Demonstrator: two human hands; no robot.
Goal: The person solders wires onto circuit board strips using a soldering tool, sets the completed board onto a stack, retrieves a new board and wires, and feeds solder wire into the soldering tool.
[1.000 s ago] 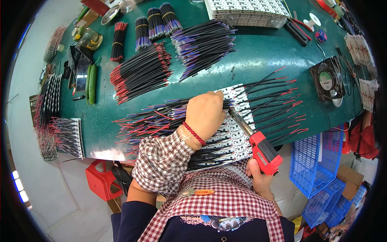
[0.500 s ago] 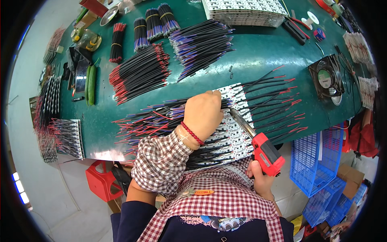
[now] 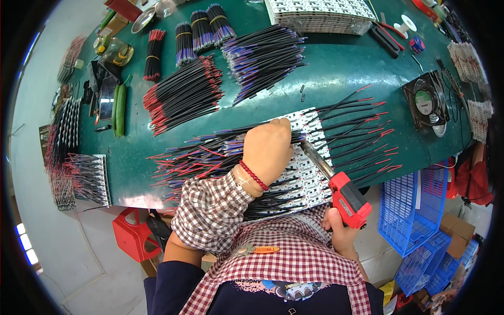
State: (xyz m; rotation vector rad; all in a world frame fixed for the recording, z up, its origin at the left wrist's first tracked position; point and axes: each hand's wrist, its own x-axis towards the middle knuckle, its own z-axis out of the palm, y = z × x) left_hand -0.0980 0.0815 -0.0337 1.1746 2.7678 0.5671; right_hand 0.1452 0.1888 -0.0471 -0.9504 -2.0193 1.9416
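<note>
Gripping iron (image 3: 336, 182) in right hand (image 3: 342, 234) by handle (image 3: 353, 202), just right of board (image 3: 312, 184), with left hand (image 3: 269, 149) curled over board (cannot tell whether gripping), judging iron light, stiff, safest held off barrel (image 3: 317, 160).

The red-and-black soldering iron (image 3: 341, 191) sloped up and leftward, its metal tip close to the white circuit board (image 3: 310, 184), which lay flat; black wires (image 3: 210, 153) with red or blue ends extended past both sides
</note>
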